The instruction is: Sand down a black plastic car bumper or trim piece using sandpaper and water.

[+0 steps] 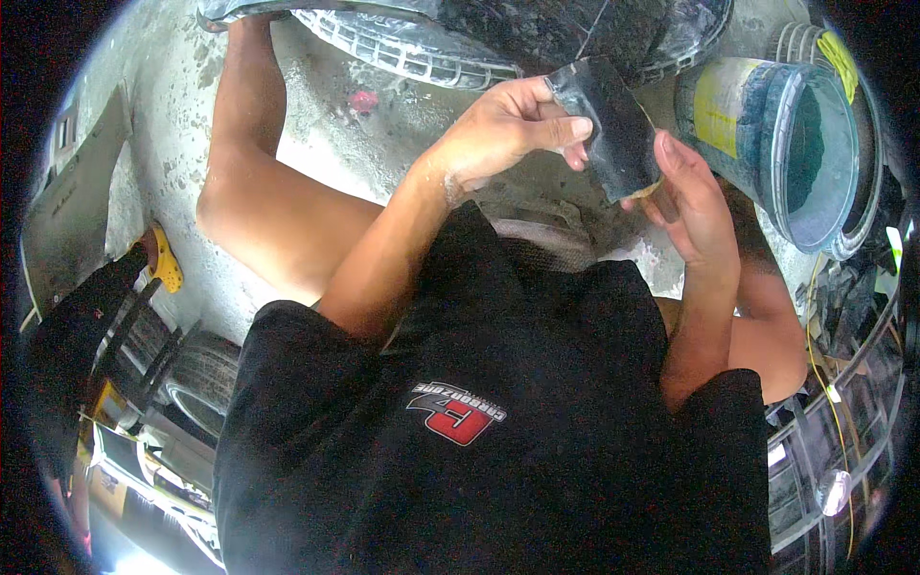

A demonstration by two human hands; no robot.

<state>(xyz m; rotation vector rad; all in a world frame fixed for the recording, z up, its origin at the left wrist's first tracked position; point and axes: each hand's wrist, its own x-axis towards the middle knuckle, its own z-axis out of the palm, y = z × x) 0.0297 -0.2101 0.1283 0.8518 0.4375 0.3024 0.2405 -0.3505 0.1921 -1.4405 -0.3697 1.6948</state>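
A dark sheet of sandpaper (606, 129) is being held up in front of the chest, above a wet concrete floor (316, 144). It is being pinched at its left edge by the left hand (508, 129), and its lower right corner is being gripped by the right hand (692, 201). A blue bucket (776, 134) is lying on its side just to the right, and a grey grille (402, 48) is lying farther away.
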